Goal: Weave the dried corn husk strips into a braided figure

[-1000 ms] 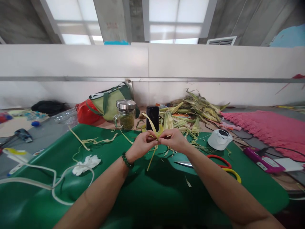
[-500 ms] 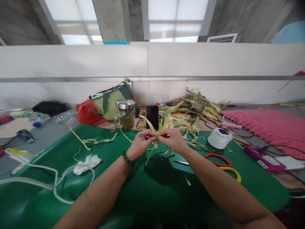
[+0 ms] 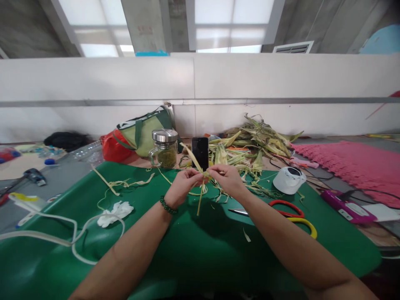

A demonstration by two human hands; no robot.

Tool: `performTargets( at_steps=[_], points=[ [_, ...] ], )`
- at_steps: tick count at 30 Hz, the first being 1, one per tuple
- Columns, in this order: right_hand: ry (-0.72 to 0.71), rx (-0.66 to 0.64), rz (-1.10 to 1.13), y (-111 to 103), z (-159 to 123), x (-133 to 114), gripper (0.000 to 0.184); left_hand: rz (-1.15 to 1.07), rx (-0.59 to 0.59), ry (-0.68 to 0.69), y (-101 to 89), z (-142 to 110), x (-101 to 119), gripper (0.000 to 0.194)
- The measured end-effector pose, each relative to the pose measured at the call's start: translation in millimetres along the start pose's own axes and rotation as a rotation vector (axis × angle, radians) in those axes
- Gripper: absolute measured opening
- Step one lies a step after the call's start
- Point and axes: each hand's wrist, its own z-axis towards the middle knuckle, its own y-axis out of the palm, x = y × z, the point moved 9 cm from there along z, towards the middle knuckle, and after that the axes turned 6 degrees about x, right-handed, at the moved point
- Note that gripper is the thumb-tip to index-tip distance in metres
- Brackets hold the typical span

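Both my hands meet above the green mat, pinching a narrow yellow-green corn husk strip. My left hand, with a green bead bracelet on its wrist, grips the strip where it bends. My right hand pinches it from the other side, fingers closed. One end of the strip points up and left toward the glass jar; the other end hangs down over the mat. A black phone stands upright just behind my hands.
A heap of corn husks lies at the back right. Scissors with red and yellow handles rest right of my right arm, near a white round device. White cord and a white husk flower lie left.
My hands stay together on the strip. Its hanging end has swung from slanting left to nearly straight down, and the upper end has shifted slightly left.
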Motion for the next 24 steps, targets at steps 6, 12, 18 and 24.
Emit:
performTargets(
  at_steps=[6, 12, 18, 24],
  points=[
    [-0.109, -0.021, -0.192, -6.1, -1.1, -8.9, 0.043, -0.162, 0.075, -0.185, -6.2, -0.4, -8.9, 0.019],
    [0.197, -0.308, 0.079, 35.9, -10.9, 23.4, 0.036, -0.156, 0.047, -0.163, -4.9, -1.6, -6.7, 0.021],
    [0.268, -0.400, 0.118, 38.2, -13.3, 19.7, 0.036, 0.011, 0.032, -0.096, -4.4, -2.8, 0.0, 0.024],
    [0.175, -0.469, 0.060, 36.8, -14.9, 13.3, 0.035, 0.184, 0.040, -0.012, -5.1, -3.0, 8.6, 0.011]
  ],
)
